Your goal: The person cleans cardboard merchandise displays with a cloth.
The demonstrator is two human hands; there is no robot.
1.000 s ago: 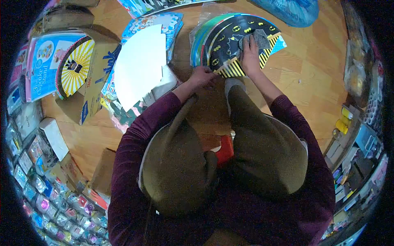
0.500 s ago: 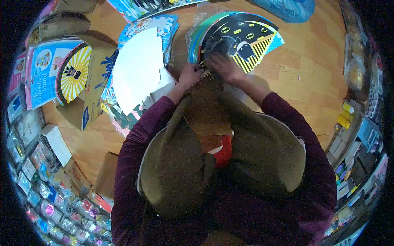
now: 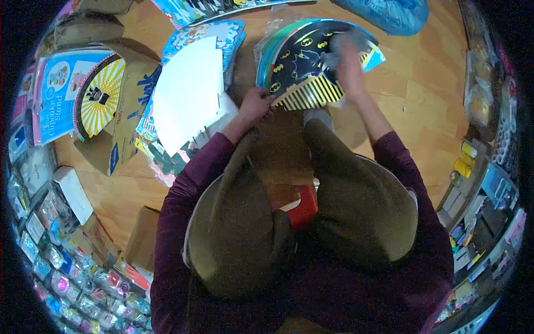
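Observation:
A fan-shaped black card sheet [image 3: 297,64] with yellow bat emblems and a yellow-and-black striped edge lies on top of a stack of similar curved sheets, in front of me on the floor. My left hand [image 3: 257,104] is closed at the sheet's lower left corner, fingertips pinched on its edge. My right hand [image 3: 350,72] is over the right part of the sheet, smeared by motion. Under its fingers is a blurred greyish thing [image 3: 341,45], perhaps a cloth, which covers part of the printed figure.
A white curved sheet [image 3: 186,92] lies on colourful printed cards to the left. Beyond it are a cardboard box [image 3: 133,106] and a cupcake stand package [image 3: 55,106]. A blue plastic bag [image 3: 397,14] sits at the top. Packaged goods line both sides.
My right hand has swept right across the black sheet with the greyish thing, from its lower left to its right side, uncovering the striped edge. The left hand stays at the corner.

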